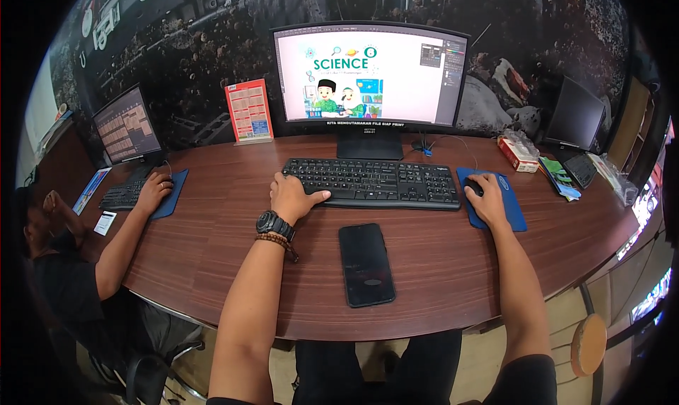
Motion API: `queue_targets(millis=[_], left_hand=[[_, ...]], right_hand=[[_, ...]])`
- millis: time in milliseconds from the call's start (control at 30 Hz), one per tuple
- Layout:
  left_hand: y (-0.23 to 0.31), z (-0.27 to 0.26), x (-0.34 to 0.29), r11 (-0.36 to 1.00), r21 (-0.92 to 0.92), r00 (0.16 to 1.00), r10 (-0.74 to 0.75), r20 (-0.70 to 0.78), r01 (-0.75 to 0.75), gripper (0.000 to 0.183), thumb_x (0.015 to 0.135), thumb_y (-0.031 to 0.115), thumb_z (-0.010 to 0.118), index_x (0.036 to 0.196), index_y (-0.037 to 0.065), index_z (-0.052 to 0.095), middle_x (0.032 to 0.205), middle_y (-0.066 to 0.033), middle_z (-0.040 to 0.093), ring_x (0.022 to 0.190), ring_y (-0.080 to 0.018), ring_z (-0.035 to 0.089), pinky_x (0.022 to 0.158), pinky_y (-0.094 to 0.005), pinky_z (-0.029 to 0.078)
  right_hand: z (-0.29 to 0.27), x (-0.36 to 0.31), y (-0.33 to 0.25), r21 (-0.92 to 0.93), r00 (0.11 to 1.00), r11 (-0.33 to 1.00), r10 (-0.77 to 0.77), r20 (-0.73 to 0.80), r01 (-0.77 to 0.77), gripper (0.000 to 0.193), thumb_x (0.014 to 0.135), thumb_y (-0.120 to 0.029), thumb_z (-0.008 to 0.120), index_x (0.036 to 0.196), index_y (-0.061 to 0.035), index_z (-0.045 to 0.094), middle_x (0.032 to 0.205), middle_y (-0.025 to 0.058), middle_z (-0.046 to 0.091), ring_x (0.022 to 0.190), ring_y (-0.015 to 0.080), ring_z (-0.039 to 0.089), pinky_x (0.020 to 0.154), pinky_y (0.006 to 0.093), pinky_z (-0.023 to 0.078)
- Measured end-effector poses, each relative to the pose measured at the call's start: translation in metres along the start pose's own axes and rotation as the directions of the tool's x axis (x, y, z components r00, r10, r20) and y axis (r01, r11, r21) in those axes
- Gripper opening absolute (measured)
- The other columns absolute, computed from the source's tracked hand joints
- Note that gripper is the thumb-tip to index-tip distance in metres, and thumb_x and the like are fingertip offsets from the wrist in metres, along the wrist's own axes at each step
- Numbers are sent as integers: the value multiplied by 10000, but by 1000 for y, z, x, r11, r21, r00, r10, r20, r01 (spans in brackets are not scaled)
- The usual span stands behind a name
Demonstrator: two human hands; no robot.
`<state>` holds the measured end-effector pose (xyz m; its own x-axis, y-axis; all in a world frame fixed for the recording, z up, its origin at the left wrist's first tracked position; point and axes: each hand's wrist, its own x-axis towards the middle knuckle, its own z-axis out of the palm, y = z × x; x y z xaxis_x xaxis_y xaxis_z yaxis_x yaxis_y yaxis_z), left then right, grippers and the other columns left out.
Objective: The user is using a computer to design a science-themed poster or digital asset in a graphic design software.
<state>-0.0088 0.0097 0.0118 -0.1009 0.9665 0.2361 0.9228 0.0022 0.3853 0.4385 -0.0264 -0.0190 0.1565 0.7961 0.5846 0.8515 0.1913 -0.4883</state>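
My left hand (pixel 291 198) rests at the left end of a black keyboard (pixel 368 181). Its fingers lie over the keys there, and its thumb stretches along the front edge; it grips nothing. A black watch and a beaded bracelet are on that wrist. On a blue mouse pad (pixel 514 205), my right hand (pixel 489 201) is closed over a black computer mouse (pixel 474 186). Behind the keyboard stands a wide monitor (pixel 410 79) displaying a cartoon design with two figures on a white page. A dark-screened phone (pixel 366 265) lies on the desk between my forearms.
A person (pixel 71 285) sits at the left, one hand on a mouse before another monitor (pixel 127 125). A red-framed calendar (pixel 249 111) stands left of my monitor. A small box (pixel 518 154), packets (pixel 560 178) and a dark screen (pixel 576 113) occupy the wooden desk's (pixel 205 228) far right.
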Motion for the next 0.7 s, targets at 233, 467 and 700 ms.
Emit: queue_targets(millis=[233, 467, 700], left_hand=[[5, -2, -6, 998, 56, 1000, 6, -2, -6, 880, 722, 606, 818, 1120, -158, 635, 1319, -293, 471, 1240, -435, 481, 1042, -505, 441], [2, 1, -4, 998, 67, 1000, 19, -12, -19, 866, 710, 611, 823, 1095, -146, 653, 1302, -284, 478, 1214, -431, 493, 1026, -504, 448], [6, -4, -6, 999, 49, 1000, 18, 1, -18, 853, 713, 609, 822, 1077, -145, 662, 1295, -282, 483, 1211, -431, 492, 1024, -506, 447]], right_hand=[[1, 0, 3, -9, 1000, 1000, -22, -17, 22, 348, 835, -222, 702, 1131, -40, 713, 1187, 186, 592, 1098, 375, 608, 953, 431, 493], [3, 1, 5, 2, 999, 1000, -31, -21, 31, 351, 823, -217, 710, 1123, -34, 717, 1169, 183, 599, 1093, 373, 611, 949, 427, 496], [2, 1, 5, 0, 999, 1000, -24, -25, 24, 353, 819, -218, 708, 1121, -36, 719, 1172, 183, 600, 1087, 374, 615, 946, 429, 498]])
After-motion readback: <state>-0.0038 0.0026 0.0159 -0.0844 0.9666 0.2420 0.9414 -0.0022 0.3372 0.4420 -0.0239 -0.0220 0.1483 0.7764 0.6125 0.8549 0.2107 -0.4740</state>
